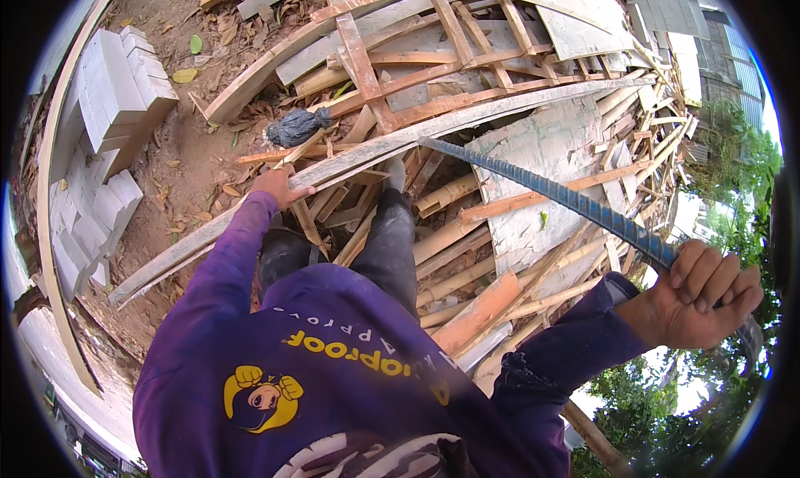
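Two bare hands at work over a heap of scrap wood here. The left hand (282, 186) is wrapped over a long pale plank (492, 115), rough and greyish along its face, thumb and fingers on either side. The right hand (704, 301) is clenched tight round a ribbed metal bar (550, 190), bluish, with a curved hook past the fist. The bar's far tip is right by the plank's edge, can't tell if it's actually touching. The plank slants across the wood pile (454, 307), one end poking past the pile's left edge over the dirt ground (187, 136), the other near its far right edge. Lots of texture in there: reddish-brown battens nailed crosswise, round bamboo poles, a scuffed whitish board (542, 157). A crumpled dark bundle (297, 128) is by the pile's left edge. Grey-white blocks (108, 86) are stacked along the ground's left edge, dry leaves scattered about. Leafy greenery (725, 161) and corrugated sheeting (744, 61) off to the right.
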Demonstrator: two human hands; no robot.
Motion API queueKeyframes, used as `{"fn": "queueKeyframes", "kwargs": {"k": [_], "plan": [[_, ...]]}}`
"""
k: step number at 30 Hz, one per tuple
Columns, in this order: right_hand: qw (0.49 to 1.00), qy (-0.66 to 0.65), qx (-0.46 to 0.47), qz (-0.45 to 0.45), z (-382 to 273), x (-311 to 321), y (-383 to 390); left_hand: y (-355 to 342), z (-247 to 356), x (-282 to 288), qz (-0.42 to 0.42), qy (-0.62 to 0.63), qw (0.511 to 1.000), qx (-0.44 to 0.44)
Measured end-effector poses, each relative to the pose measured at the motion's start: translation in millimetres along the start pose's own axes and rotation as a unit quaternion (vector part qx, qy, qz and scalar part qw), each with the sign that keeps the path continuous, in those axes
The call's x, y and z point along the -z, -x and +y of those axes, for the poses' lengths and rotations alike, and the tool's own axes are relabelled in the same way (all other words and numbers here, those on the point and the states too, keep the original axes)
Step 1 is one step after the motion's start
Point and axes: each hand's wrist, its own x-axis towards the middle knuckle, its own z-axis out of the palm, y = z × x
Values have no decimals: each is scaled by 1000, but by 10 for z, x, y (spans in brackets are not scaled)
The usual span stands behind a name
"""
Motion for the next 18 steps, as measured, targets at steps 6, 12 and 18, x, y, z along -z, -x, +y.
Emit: {"fn": "queueKeyframes", "kwargs": {"k": [6,12,18], "plan": [[993,82,12,82,-361,434,-139,-33,61,39,-23,5,1000,3],[980,148,5,136,-68,556,-287,77,118,43,-25,16,1000,12],[967,185,7,175,195,733,-440,88,205,126,-69,7,997,28]]}}
